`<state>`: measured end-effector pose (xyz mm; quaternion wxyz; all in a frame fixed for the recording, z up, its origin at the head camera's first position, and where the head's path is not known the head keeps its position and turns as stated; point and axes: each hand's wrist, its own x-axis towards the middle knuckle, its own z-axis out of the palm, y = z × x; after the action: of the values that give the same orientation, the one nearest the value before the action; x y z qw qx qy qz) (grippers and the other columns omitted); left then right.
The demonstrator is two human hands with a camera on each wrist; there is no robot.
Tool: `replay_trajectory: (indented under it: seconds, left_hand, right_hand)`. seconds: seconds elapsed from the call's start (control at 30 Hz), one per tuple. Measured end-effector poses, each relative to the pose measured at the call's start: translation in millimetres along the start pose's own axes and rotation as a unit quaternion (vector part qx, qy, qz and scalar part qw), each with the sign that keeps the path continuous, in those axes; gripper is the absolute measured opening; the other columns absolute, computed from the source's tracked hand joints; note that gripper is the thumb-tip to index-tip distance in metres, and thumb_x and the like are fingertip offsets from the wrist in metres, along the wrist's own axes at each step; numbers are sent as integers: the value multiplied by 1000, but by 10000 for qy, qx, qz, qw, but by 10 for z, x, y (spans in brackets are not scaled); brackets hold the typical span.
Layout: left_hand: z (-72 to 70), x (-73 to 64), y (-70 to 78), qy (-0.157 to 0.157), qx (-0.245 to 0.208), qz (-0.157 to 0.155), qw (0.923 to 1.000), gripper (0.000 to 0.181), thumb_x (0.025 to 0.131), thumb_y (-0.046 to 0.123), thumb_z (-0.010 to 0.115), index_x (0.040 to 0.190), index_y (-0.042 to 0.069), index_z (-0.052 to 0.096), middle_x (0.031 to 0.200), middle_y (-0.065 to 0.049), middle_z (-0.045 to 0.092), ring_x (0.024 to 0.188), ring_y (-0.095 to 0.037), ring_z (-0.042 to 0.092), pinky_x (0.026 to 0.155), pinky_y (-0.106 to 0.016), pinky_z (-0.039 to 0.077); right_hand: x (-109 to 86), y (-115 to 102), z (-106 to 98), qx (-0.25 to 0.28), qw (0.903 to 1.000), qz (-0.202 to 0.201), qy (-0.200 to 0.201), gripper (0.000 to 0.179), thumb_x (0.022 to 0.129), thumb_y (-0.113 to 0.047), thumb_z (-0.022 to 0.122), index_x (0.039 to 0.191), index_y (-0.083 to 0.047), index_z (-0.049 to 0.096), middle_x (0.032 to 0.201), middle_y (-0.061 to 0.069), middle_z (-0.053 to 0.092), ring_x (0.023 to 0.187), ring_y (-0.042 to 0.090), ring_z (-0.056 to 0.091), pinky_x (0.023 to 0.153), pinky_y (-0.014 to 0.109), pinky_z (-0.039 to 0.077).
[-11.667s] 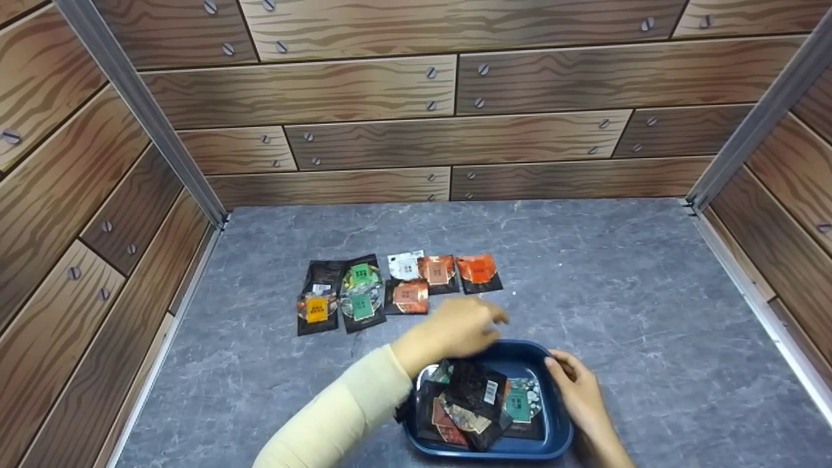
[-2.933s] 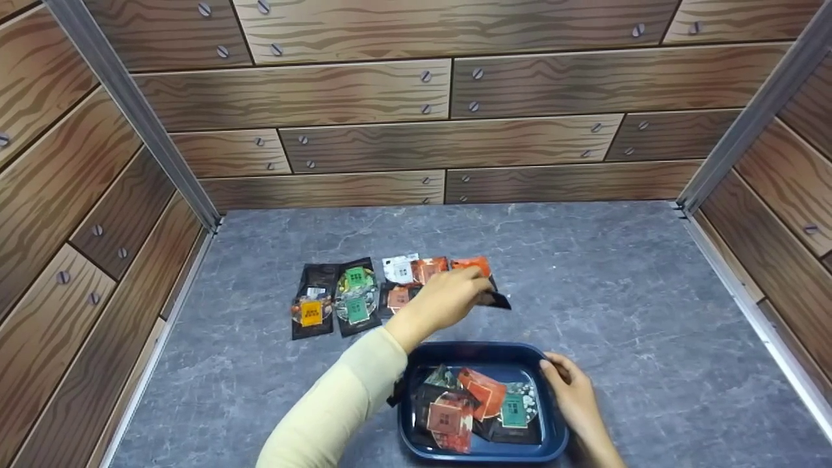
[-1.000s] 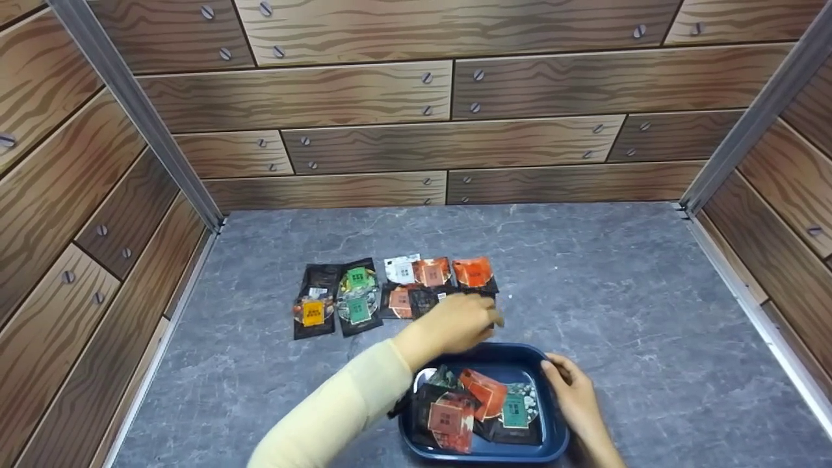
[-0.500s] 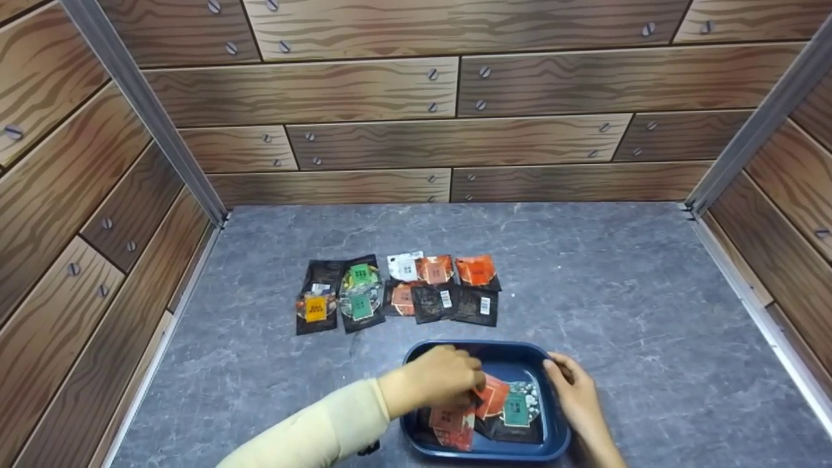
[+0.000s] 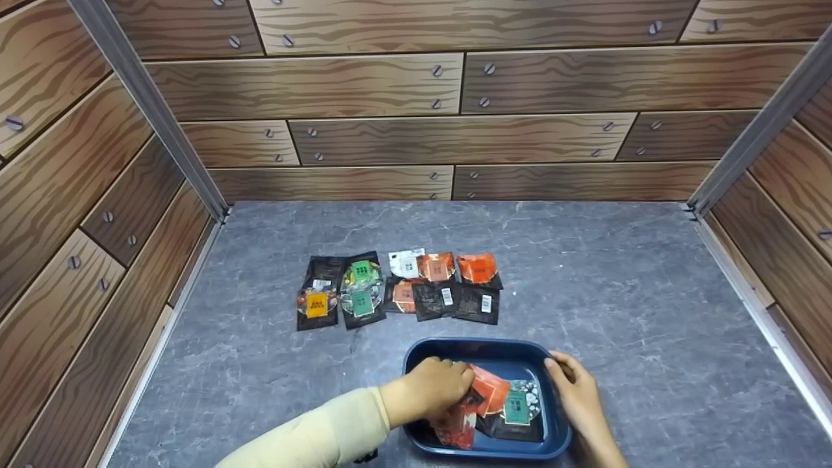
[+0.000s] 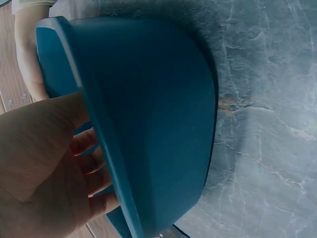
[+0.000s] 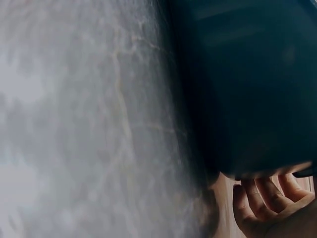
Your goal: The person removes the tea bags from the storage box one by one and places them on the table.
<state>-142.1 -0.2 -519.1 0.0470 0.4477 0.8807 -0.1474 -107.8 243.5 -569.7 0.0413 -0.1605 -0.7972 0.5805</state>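
My left hand (image 5: 432,387) reaches over the left rim of a blue plastic tub (image 5: 481,344) onto the printed sachets inside. In the left wrist view its thumb and bent fingers pass over the rim; their tips are hidden. An orange sachet (image 5: 491,390) lies by the fingertips, with a reddish sachet (image 5: 458,426) partly under the hand. A green-labelled sachet (image 5: 517,409) lies to the right. My right hand (image 5: 578,393) grips the tub's right rim between thumb and fingers; in the right wrist view the fingers (image 7: 270,196) meet the tub's edge.
Behind the tub, flat sachets lie grouped on the grey marbled table (image 5: 617,279). Two black ones, barcodes up, form the front right of the group: one black sachet (image 5: 432,302) beside another black sachet (image 5: 478,304). Wood-patterned walls (image 5: 455,140) enclose three sides.
Two black sachets now lie on the table in front of the orange ones, set there by my left hand. It has since moved back down into the tub. The right hand keeps its grip.
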Motion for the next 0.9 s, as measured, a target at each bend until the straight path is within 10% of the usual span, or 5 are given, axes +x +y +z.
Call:
replay_trajectory:
  seconds: [0.4, 0.7, 0.9]
  left_hand:
    - [-119, -95, 26, 255, -282, 605, 9974, 28, 78, 42, 80, 93, 24, 64, 78, 9, 65, 70, -11, 65, 57, -26, 52]
    - [-172, -242, 4, 1969, -263, 1460, 9691, 9, 88, 28, 69, 96, 25, 66, 87, 13, 67, 74, -7, 63, 58, -20, 47]
    - [-204, -347, -126, 2936, -188, 1277, 9472, 12, 89, 27, 68, 101, 28, 70, 96, 14, 68, 82, -6, 61, 61, -19, 42]
  right_hand:
    - [4, 3, -6, -54, 9999, -81, 34, 36, 101, -15, 58, 126, 10, 58, 124, 26, 63, 92, -3, 59, 82, 15, 47]
    - [-5, 13, 12, 193, 9998, -54, 2, 34, 100, -13, 58, 126, 10, 58, 117, 23, 66, 88, 0, 60, 80, 16, 48]
    - [6, 5, 7, 85, 10000, -45, 14, 35, 101, -14, 58, 126, 10, 58, 120, 24, 65, 89, -3, 59, 81, 15, 47]
